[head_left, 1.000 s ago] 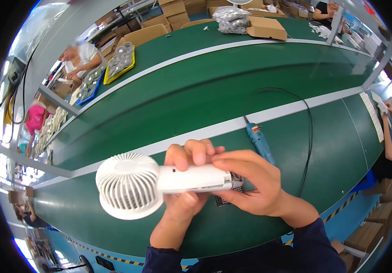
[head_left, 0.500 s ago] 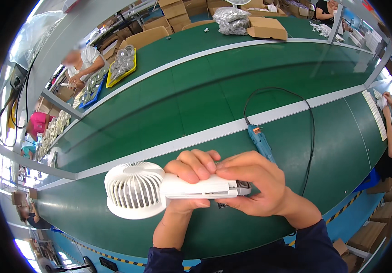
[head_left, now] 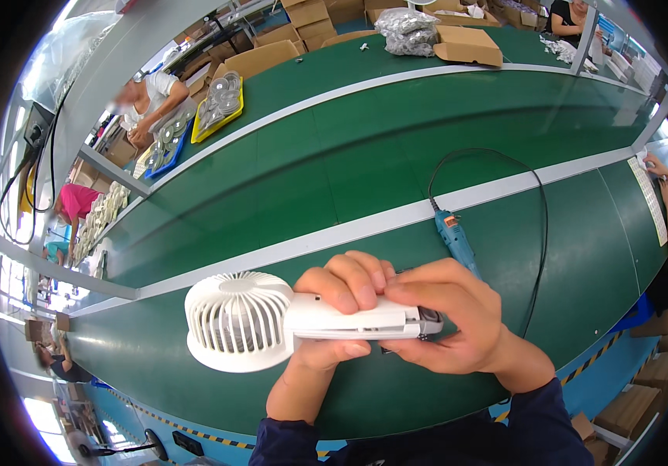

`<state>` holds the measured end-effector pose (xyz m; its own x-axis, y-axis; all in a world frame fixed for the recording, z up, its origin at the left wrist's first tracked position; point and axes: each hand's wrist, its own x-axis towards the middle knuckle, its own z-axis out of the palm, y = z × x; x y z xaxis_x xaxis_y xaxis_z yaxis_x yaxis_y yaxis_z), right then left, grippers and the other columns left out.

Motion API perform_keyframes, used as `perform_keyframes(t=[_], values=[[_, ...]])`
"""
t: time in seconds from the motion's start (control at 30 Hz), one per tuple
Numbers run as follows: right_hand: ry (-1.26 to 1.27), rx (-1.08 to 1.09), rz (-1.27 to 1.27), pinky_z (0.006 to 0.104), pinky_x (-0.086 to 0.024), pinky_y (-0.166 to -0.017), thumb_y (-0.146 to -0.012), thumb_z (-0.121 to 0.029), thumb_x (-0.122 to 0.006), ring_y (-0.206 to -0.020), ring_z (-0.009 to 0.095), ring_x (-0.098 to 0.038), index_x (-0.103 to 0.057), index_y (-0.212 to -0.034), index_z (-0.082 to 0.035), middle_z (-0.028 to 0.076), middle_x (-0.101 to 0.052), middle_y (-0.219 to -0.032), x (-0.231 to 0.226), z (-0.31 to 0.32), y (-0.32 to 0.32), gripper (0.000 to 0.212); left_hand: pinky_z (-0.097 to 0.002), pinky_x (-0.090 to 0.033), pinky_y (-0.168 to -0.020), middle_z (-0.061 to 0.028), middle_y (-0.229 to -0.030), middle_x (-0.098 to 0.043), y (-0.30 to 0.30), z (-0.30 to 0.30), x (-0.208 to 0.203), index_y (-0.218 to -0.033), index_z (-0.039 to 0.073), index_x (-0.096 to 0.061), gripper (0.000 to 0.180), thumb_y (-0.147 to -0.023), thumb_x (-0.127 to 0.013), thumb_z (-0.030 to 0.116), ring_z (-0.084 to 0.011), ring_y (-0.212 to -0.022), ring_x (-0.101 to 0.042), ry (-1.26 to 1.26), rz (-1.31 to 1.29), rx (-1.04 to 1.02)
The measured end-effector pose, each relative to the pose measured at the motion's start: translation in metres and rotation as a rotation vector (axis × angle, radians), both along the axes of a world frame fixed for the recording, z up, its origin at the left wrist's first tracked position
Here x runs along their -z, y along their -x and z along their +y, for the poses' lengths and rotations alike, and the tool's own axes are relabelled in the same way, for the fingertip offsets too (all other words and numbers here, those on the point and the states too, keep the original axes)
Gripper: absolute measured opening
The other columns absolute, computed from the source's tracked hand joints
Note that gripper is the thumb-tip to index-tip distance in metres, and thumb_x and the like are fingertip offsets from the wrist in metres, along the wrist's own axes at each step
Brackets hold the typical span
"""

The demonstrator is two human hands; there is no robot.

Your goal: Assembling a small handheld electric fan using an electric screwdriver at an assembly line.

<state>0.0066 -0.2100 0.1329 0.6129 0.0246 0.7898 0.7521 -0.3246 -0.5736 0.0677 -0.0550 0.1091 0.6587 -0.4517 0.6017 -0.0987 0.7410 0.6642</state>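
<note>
- In the head view, we see the white handheld fan raised over the near part of the green worktop, lying sideways, its ribbed cage toward our left and its handle running to our right.
- Our left hand is wrapped round the handle beside the cage, fingers curled over the top and thumb below.
- Our right hand pinches the far end of the handle between fingers above and thumb below, next to the dark end piece.
- We judge the fan light enough for one hand, though the round head probably makes the cage side heavier, so support close to the neck should stop it tipping.
- The handle looks like stiff, smooth plastic; it may slide under dry fingertips, so we would favour a full wrap over a fingertip pinch.
- We would leave the cage alone: its thin, spaced ribs look the likeliest part to bend or crack if squeezed.
- Along the handle's side a seam looks parted near the end, so we would press there gently and evenly, lest the shell edge slip or nip skin.
- Beyond our right hand, the teal power tool rests on the worktop, apart from the fan.
</note>
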Motion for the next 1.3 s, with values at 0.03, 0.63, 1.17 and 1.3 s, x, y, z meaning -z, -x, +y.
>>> perform_keyframes(t=[0.03, 0.63, 1.17, 1.3], values=[[-0.01, -0.006, 0.019, 0.0273, -0.053, -0.061, -0.065, -0.006, -0.082, -0.075, 0.022, -0.065, -0.064, -0.107, 0.0, 0.011, -0.062, -0.097, 0.001, -0.001, 0.0, 0.046, -0.0441, -0.041, -0.095, 0.0048, -0.096, -0.052, 0.002, 0.0, -0.002, -0.093, 0.019, -0.05, 0.039, -0.07, -0.082, 0.019, -0.0169, -0.102, -0.05, -0.03, 0.026, -0.027], [0.029, -0.079, -0.047, 0.0343, -0.057, -0.073, -0.069, -0.007, -0.082, -0.085, 0.027, -0.066, -0.06, -0.104, 0.003, 0.014, -0.061, -0.098, 0.006, 0.002, -0.003, 0.042, -0.0379, -0.04, -0.091, 0.0026, -0.092, -0.06, -0.003, -0.005, 0.01, -0.094, 0.018, -0.058, 0.041, -0.066, -0.088, 0.023, -0.0169, -0.093, -0.052, 0.096, -0.009, -0.03], [0.09, 0.259, -0.243, 0.0315, -0.052, -0.075, -0.063, -0.005, -0.078, -0.092, 0.023, -0.061, -0.066, -0.102, -0.005, 0.006, -0.062, -0.101, 0.022, 0.007, -0.02, 0.041, -0.0453, -0.032, -0.11, -0.0162, -0.145, -0.037, 0.022, -0.022, -0.01, -0.147, 0.003, -0.019, 0.086, -0.084, -0.068, 0.037, -0.0332, -0.133, -0.036, -0.002, 0.397, -0.119], [0.092, 0.133, -0.133, 0.033, -0.05, -0.081, -0.066, -0.009, -0.079, -0.103, 0.024, -0.057, -0.062, -0.109, -0.005, 0.009, -0.057, -0.112, 0.018, 0.014, -0.014, 0.046, -0.0498, -0.032, -0.109, -0.0239, -0.143, -0.037, 0.009, -0.007, -0.009, -0.145, -0.001, -0.02, 0.077, -0.089, -0.061, 0.034, -0.0389, -0.134, -0.036, -0.037, 0.33, -0.115]])
